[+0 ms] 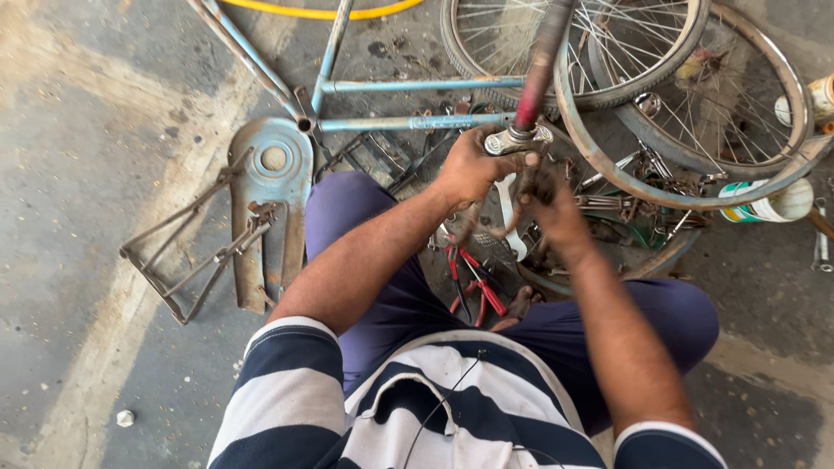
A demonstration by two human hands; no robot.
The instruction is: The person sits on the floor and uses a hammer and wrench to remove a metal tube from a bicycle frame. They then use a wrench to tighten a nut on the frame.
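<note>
A dark reddish bicycle fork tube (540,65) stands tilted in front of me, with a metal nut and crown (519,139) at its lower end. My left hand (469,165) grips that metal lower end from the left. Just below and to the right of it, my right hand (549,195) is closed around a greasy part that I cannot make out. A white spanner (512,227) lies beneath both hands. Red-handled pliers (476,282) lie on the ground between my knees.
A light blue bicycle frame (417,85) and chain guard (272,182) lie at the left, beside a rusty carrier rack (195,239). Wheels and bare rims (625,113) are stacked at the upper right over scattered tools and parts. Small tins (773,204) stand at the right.
</note>
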